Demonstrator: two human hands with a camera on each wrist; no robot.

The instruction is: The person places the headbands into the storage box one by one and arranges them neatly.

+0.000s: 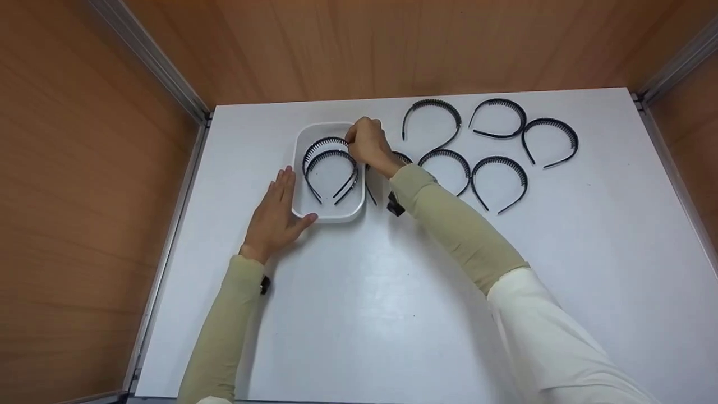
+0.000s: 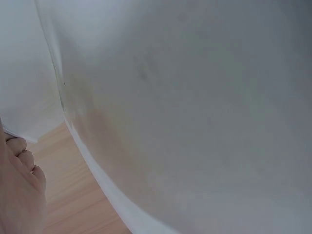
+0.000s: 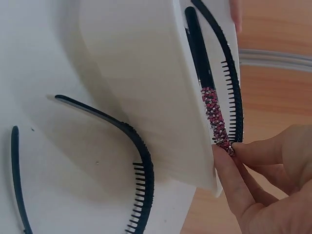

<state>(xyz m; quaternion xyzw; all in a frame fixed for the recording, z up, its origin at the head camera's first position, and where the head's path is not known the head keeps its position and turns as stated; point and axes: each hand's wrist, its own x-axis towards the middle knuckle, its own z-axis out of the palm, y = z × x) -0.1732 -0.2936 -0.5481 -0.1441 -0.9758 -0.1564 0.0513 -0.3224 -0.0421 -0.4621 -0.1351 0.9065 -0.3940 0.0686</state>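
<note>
Sitting inside the white, round-cornered plastic tray (image 1: 336, 219), the slim black headband crusted with pink-and-silver beading (image 3: 214, 113) is pinched between the thumb and fingers of the right hand (image 1: 369, 143). It looks light and springy; the rough beaded stretch should give a sure hold, while the smooth black end may slip or bend. Just beside it, a black toothed headband (image 3: 236, 105) could snag. The left hand (image 1: 274, 216), fingers straight, rests against the tray's left side. More black comb-toothed headbands (image 1: 524, 177) lie rightward on the white table (image 1: 336, 314).
</note>
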